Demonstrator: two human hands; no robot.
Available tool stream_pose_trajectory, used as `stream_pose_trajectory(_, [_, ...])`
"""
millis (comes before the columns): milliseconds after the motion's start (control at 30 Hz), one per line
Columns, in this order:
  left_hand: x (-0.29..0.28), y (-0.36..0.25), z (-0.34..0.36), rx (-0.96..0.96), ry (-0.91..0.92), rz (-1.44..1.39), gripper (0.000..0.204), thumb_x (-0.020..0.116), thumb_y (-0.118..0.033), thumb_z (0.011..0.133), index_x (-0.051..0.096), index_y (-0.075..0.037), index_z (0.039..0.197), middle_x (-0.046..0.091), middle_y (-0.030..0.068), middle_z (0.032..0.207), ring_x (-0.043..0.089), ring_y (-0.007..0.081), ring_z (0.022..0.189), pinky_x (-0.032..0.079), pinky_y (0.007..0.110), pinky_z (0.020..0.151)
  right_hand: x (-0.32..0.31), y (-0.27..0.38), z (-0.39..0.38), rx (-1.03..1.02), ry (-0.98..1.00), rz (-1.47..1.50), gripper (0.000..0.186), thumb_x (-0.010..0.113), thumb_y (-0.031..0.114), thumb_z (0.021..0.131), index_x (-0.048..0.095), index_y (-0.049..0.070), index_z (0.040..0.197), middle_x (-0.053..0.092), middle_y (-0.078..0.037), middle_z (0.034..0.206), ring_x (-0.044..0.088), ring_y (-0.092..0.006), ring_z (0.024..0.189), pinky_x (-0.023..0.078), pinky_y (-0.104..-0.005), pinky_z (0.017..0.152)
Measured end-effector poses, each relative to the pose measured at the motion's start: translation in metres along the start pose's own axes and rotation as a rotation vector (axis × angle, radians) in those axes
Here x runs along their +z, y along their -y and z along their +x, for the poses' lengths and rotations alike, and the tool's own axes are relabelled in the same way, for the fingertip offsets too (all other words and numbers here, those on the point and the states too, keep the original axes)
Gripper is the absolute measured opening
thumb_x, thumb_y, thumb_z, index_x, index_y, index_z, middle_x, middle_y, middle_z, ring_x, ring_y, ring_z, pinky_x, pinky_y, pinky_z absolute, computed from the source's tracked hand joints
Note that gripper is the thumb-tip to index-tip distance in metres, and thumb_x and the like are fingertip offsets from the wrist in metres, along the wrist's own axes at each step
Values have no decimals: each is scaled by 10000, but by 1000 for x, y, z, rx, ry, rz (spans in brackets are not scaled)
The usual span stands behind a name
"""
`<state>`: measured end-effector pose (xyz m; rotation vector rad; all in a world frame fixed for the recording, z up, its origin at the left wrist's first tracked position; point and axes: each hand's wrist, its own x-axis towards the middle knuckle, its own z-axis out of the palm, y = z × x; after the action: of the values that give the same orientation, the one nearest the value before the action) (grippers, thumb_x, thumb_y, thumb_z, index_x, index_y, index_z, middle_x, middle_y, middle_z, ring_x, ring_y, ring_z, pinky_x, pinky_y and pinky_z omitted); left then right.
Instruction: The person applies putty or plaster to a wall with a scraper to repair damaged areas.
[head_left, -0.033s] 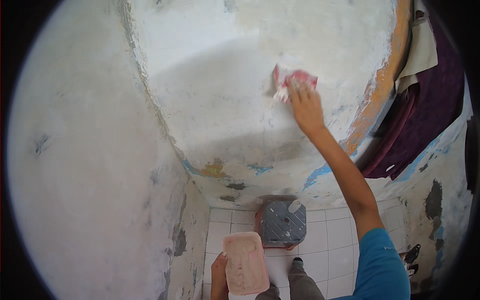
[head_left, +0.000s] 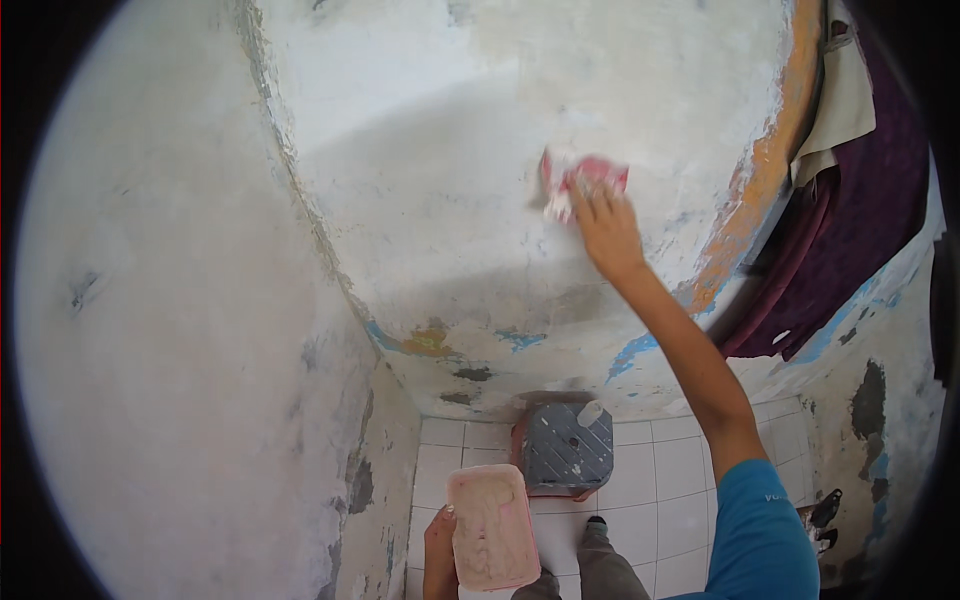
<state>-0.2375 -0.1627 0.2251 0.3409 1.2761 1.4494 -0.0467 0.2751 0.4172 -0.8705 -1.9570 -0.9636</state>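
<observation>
Through the head camera I see the right hand (head_left: 610, 232) right of centre in the upper half, its fingers gripping a putty-smeared red sheet (head_left: 600, 172) at the plaster wall (head_left: 430, 210); blur hides the thumb's exact placement. From there, bare plaster gives me sideways room, left to the rough corner seam (head_left: 290, 150) and right to the orange strip (head_left: 745, 195) beside the purple cloth (head_left: 850, 240). At bottom centre-left, the left hand (head_left: 440, 545) clasps the left edge of a pink tray (head_left: 527, 515) of putty (head_left: 490, 540); its fingers underneath are hidden. The grey-topped stool (head_left: 560, 462) stands near the tray's upper-right corner, limiting space there; white floor tiles (head_left: 630, 470) extend rightward.
</observation>
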Motion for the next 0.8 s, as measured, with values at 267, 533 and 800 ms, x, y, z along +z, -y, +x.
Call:
stream_pose_trajectory(267, [-51,34,15,-93,62,-165,563,508,-356,1057,434,-15,1498,590,172,1359,603,206,1168,505,330,967,-25,18,-6,-65,131,212,541,551,64,887,517,21,1425,593,-172,1318,579,-351,1184,462,-470,1004])
stream_pose_trajectory(533, [-19,19,14,-43,79,-123,559,507,-319,1056,450,50,1472,590,177,1361,581,228,1204,493,360,995,6,13,-13,-145,64,61,529,561,57,884,524,29,1412,599,-169,1306,573,-335,1202,462,-455,998])
stream_pose_trajectory(800, [-3,8,-4,-51,14,-189,563,510,-314,1053,448,55,1474,584,176,1377,573,236,1222,484,362,1009,-45,3,59,-65,20,86,508,565,77,880,542,15,1383,616,-158,1269,585,-313,1145,468,-436,977])
